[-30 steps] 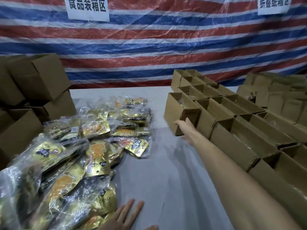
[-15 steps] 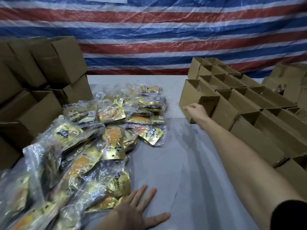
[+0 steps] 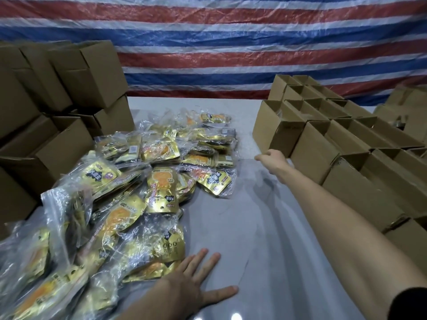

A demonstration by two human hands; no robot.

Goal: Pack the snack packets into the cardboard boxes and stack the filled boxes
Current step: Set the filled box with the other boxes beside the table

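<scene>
Evidently fetching: right hand [image 3: 272, 158] grips an open brown cardboard box [image 3: 277, 130] by its corner, left hand [image 3: 191, 282] spread flat on grey tabletop [image 3: 265, 227]; next, pull it beside the gold-foil snack packets [image 3: 161, 190].

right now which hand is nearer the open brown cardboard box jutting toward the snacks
Right: right hand holds the box's bottom corner; left hand lies flat on grey table.

Right grip [image 3: 273, 159] holds open box [image 3: 286, 137]

Leftmost snack packets [image 3: 25, 257] partly beyond frame edge
</scene>
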